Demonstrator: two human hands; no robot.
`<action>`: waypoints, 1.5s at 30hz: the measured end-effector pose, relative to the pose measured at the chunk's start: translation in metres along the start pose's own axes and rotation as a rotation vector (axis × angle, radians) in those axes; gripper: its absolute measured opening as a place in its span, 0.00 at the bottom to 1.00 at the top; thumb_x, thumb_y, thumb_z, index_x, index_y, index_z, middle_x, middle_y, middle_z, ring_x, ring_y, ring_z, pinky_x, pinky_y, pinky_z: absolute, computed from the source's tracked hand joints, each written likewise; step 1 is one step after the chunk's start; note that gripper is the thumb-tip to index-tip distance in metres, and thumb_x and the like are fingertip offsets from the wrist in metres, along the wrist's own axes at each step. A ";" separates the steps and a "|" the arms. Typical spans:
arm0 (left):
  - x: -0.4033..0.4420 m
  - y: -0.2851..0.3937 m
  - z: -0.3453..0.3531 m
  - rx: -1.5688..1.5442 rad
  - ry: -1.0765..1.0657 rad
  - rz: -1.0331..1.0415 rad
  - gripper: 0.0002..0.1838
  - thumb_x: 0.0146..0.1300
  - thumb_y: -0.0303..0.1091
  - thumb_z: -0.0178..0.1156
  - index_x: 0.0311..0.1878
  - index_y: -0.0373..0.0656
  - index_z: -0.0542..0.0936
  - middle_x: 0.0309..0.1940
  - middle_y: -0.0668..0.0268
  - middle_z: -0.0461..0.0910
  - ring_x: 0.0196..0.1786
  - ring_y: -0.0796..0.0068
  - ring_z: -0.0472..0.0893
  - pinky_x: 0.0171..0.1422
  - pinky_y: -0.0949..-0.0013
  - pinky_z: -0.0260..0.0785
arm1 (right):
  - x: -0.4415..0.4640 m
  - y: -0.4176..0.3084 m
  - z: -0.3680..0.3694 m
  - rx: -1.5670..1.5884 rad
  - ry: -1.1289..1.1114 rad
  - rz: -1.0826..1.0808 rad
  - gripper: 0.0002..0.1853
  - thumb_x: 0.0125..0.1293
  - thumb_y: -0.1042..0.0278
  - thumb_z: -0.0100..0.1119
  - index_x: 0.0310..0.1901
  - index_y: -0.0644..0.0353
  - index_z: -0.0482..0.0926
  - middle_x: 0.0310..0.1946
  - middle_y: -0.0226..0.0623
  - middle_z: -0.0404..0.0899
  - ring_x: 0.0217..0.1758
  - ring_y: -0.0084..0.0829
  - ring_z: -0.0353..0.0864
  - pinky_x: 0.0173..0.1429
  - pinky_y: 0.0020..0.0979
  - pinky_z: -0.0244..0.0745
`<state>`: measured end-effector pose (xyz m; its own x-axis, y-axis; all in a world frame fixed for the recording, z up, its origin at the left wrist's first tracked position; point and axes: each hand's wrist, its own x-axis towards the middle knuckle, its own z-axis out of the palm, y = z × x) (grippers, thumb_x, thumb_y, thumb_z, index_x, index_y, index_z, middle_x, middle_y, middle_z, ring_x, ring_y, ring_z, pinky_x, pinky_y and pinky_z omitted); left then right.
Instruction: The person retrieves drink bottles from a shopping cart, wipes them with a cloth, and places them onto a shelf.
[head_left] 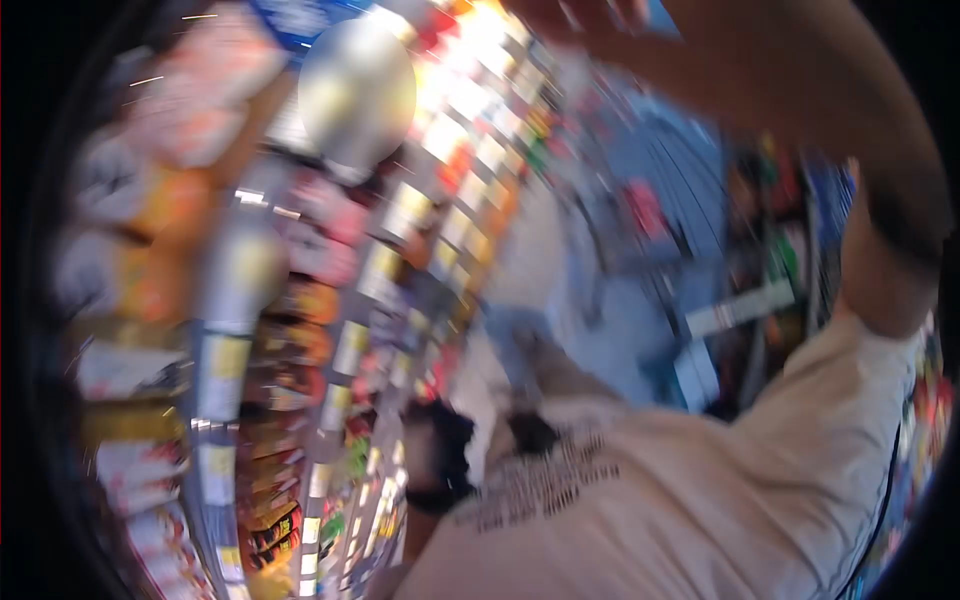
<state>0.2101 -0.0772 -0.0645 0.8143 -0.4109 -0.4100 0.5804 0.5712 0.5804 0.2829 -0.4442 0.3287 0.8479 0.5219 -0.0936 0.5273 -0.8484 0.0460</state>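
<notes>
My right arm is raised and bent across the top right. The right hand is cut off by the upper edge and blurred, so whether it holds anything does not show. Low in the middle, part of my left forearm appears beside the beige T-shirt. A black blurred shape lies at its wrist end, and the left fingers cannot be made out. The nearest goods to the left arm are small colourful packets on the shelves.
Tall store shelves with packaged goods and yellow-white price tags line the left side. A bluish floor runs through the aisle. More shelving with goods stands on the right. Motion blur smears most of the view.
</notes>
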 end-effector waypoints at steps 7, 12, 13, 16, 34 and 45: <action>0.067 -0.037 0.070 0.352 -0.186 -0.244 0.26 0.60 0.37 0.59 0.62 0.48 0.67 0.45 0.55 0.76 0.47 0.52 0.83 0.50 0.54 0.81 | -0.118 0.098 0.129 -0.055 0.013 0.646 0.05 0.61 0.72 0.62 0.38 0.60 0.83 0.29 0.39 0.85 0.30 0.35 0.85 0.40 0.36 0.82; 0.099 -0.068 0.131 0.490 -0.262 -0.271 0.26 0.57 0.33 0.60 0.60 0.45 0.69 0.47 0.56 0.76 0.50 0.58 0.83 0.55 0.58 0.80 | -0.228 0.170 0.230 0.205 0.132 0.747 0.07 0.60 0.69 0.60 0.39 0.61 0.80 0.31 0.46 0.83 0.39 0.48 0.85 0.42 0.43 0.78; 0.105 -0.079 0.140 0.478 -0.235 -0.288 0.26 0.56 0.31 0.60 0.60 0.45 0.69 0.47 0.57 0.76 0.50 0.61 0.82 0.56 0.60 0.79 | -0.241 0.188 0.249 0.263 0.154 0.720 0.06 0.60 0.70 0.60 0.37 0.61 0.79 0.30 0.45 0.83 0.38 0.48 0.85 0.41 0.43 0.78; 0.120 -0.120 0.169 0.447 -0.141 -0.364 0.25 0.56 0.30 0.60 0.59 0.43 0.70 0.47 0.57 0.78 0.48 0.64 0.82 0.54 0.64 0.79 | -0.260 0.248 0.312 0.265 -0.115 0.757 0.04 0.65 0.71 0.58 0.38 0.61 0.78 0.32 0.42 0.82 0.37 0.44 0.83 0.42 0.39 0.77; 0.283 -0.378 0.300 0.687 -0.150 -0.695 0.20 0.63 0.27 0.66 0.58 0.40 0.77 0.53 0.65 0.80 0.56 0.76 0.78 0.64 0.70 0.70 | -0.178 0.453 0.851 0.476 -0.671 0.654 0.17 0.58 0.67 0.60 0.50 0.58 0.82 0.54 0.44 0.83 0.59 0.47 0.83 0.59 0.50 0.78; 0.274 -0.371 0.279 0.361 -0.032 -0.736 0.23 0.62 0.27 0.66 0.59 0.38 0.73 0.54 0.54 0.81 0.60 0.62 0.81 0.67 0.60 0.70 | -0.132 0.423 0.982 0.265 -0.675 0.616 0.20 0.64 0.67 0.62 0.58 0.54 0.77 0.60 0.33 0.75 0.63 0.39 0.77 0.56 0.45 0.78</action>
<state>0.2171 -0.6001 -0.1960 0.2224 -0.6141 -0.7572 0.9244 -0.1141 0.3640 0.3397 -0.9590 -0.6162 0.7176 -0.1152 -0.6869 -0.1018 -0.9930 0.0602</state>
